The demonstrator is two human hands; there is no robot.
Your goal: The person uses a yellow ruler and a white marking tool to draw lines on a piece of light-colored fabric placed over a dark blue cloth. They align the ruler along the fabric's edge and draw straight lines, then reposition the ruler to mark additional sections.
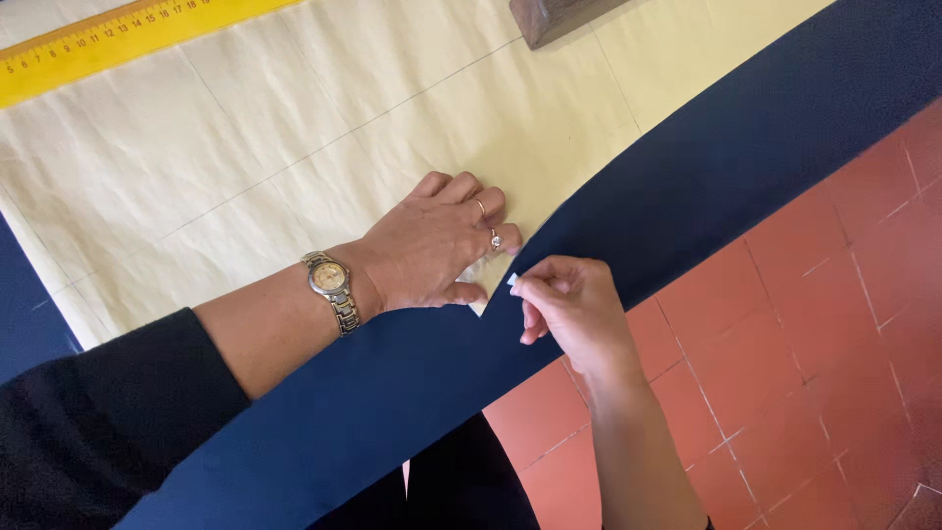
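Red floor tiles (834, 324) show beneath a table where cream pattern paper (294, 128) lies over navy cloth (706, 167). The left hand (437, 245) presses flat and open on the paper's edge, while the right hand (569, 304) pinches a small white piece of chalk (512, 281) against the cloth beside that edge. No chalk line is visible yet. A yellow ruler (108, 39) lies well apart; no containers appear.

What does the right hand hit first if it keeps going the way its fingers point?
The right hand, pinching a small white piece, points up-left. First in that line is probably the left hand, pressed flat on the cream paper pattern at the navy fabric edge; depth unclear.
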